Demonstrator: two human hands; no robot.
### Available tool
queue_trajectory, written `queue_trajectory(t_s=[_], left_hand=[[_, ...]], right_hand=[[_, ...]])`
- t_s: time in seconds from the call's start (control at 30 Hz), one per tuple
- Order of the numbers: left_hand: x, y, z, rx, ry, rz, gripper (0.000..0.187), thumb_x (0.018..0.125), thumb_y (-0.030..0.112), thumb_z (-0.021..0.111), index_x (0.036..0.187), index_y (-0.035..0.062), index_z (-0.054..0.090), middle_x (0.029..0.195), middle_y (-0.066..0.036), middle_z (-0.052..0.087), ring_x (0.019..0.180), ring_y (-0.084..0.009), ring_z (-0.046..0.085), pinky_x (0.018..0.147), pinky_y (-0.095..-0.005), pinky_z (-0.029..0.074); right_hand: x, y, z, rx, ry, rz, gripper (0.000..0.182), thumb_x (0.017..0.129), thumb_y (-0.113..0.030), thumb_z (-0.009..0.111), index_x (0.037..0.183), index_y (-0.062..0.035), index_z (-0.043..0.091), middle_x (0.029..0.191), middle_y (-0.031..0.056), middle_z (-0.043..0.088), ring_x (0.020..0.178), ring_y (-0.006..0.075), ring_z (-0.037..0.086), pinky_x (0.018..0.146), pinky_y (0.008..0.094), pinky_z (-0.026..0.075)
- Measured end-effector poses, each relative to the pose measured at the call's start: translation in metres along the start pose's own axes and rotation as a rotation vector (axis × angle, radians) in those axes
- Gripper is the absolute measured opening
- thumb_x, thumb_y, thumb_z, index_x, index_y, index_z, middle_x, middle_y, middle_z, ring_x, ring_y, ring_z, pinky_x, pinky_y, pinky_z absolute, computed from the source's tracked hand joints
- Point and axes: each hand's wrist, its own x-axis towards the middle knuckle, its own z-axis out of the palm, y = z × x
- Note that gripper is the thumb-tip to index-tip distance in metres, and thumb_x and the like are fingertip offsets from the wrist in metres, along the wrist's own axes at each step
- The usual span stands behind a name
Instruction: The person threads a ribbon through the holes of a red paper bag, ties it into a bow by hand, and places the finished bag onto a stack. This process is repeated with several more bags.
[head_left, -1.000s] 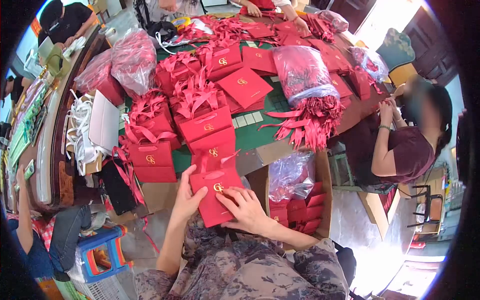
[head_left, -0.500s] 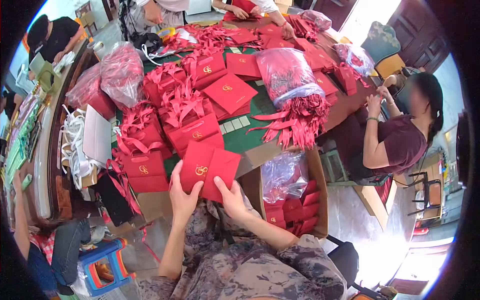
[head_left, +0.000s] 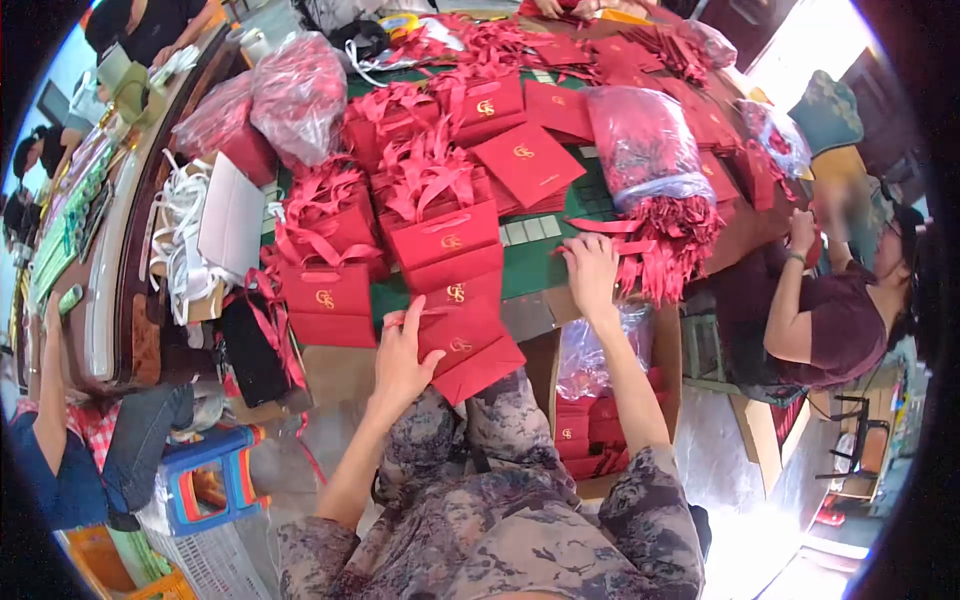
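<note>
My left hand [head_left: 402, 362] grips a flat red paper gift bag [head_left: 475, 350] with a gold logo, over my lap. Its thumb lies on the front and its fingers are behind and along the left edge. Farther right, my right hand [head_left: 592, 272] is at the table edge, its bent fingers closed on the loose end of a red ribbon [head_left: 632, 248]. That ribbon belongs to a thick bundle wrapped in clear plastic [head_left: 645, 130]; the fingertips are partly hidden. Red gift bags with ribbon handles [head_left: 440, 235] stand just beyond my left hand.
An open cardboard box [head_left: 668, 400] with red bags and plastic stands below my right forearm. A white box of white ribbons [head_left: 225, 225] is on the left. Flat red bags [head_left: 528, 160] lie on the green table top. A seated person [head_left: 835, 320] works at right.
My right hand has let go of the red gift bag and moved up and right to the ribbon bundle. My left hand keeps the bag, now lower in the lap. The view has shifted.
</note>
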Motion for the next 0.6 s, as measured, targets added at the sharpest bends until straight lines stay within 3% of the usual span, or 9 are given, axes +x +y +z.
queue_trajectory(t_s=[0.07, 0.1, 0.33, 0.4, 0.43, 0.5, 0.6], left_hand=[[-0.007, -0.001, 0.007, 0.034, 0.214, 0.067, 0.096, 0.076, 0.013, 0.082, 0.154, 0.0083, 0.027, 0.133, -0.030, 0.048, 0.123, -0.0454, 0.047, 0.106, -0.0477, 0.041], [-0.011, 0.000, 0.008, -0.003, 0.189, -0.031, 0.096, 0.076, 0.013, 0.082, 0.154, 0.0064, 0.026, 0.132, -0.029, 0.048, 0.121, -0.0447, 0.047, 0.105, -0.0482, 0.040], [-0.021, 0.012, 0.018, -0.064, 0.269, -0.146, 0.091, 0.077, 0.014, 0.081, 0.153, 0.0071, 0.030, 0.114, -0.022, 0.051, 0.107, -0.0411, 0.051, 0.092, -0.0478, 0.044], [-0.018, 0.015, 0.023, 0.044, 0.387, -0.031, 0.073, 0.081, 0.009, 0.076, 0.145, 0.0096, 0.042, 0.107, -0.020, 0.051, 0.102, -0.0396, 0.053, 0.088, -0.0474, 0.045], [-0.017, 0.014, 0.025, 0.036, 0.384, -0.024, 0.073, 0.081, 0.009, 0.076, 0.145, 0.0096, 0.042, 0.107, -0.020, 0.051, 0.102, -0.0396, 0.053, 0.088, -0.0474, 0.045], [-0.015, 0.012, 0.034, -0.060, 0.352, 0.021, 0.054, 0.081, 0.000, 0.071, 0.132, 0.0056, 0.055, 0.105, -0.016, 0.054, 0.099, -0.0344, 0.056, 0.087, -0.0440, 0.047], [-0.005, 0.015, 0.038, -0.034, 0.342, 0.156, 0.043, 0.082, -0.001, 0.069, 0.125, 0.0045, 0.060, 0.105, -0.016, 0.055, 0.101, -0.0348, 0.056, 0.088, -0.0421, 0.048]], right_hand=[[-0.002, 0.006, 0.008, 0.013, -0.142, 0.058, 0.022, 0.084, -0.014, 0.069, 0.106, -0.0131, 0.066, 0.104, 0.0074, 0.061, 0.105, 0.0295, 0.055, 0.089, 0.0454, 0.042], [-0.003, 0.002, 0.007, 0.003, -0.077, 0.027, 0.011, 0.086, -0.014, 0.067, 0.097, -0.0126, 0.065, 0.097, 0.0062, 0.062, 0.100, 0.0277, 0.057, 0.087, 0.0439, 0.041], [-0.020, 0.005, -0.033, 0.263, -0.012, 0.042, 0.011, 0.088, -0.002, 0.062, 0.097, -0.0067, 0.066, 0.096, 0.0115, 0.062, 0.096, 0.0341, 0.056, 0.084, 0.0452, 0.046], [-0.023, 0.010, -0.036, 0.239, -0.030, 0.021, 0.011, 0.087, 0.000, 0.063, 0.097, -0.0042, 0.065, 0.096, 0.0123, 0.062, 0.095, 0.0344, 0.056, 0.085, 0.0451, 0.047], [-0.024, 0.014, -0.034, 0.246, -0.051, -0.025, 0.009, 0.088, -0.002, 0.063, 0.096, -0.0038, 0.065, 0.094, 0.0132, 0.062, 0.094, 0.0349, 0.056, 0.083, 0.0452, 0.047], [-0.027, 0.021, -0.030, 0.209, -0.067, -0.098, 0.007, 0.088, -0.003, 0.064, 0.094, -0.0037, 0.065, 0.093, 0.0123, 0.062, 0.094, 0.0336, 0.056, 0.083, 0.0443, 0.048], [-0.023, 0.015, -0.032, 0.150, -0.074, -0.126, 0.006, 0.089, -0.006, 0.063, 0.094, -0.0029, 0.061, 0.092, 0.0134, 0.059, 0.092, 0.0347, 0.054, 0.081, 0.0455, 0.046]])
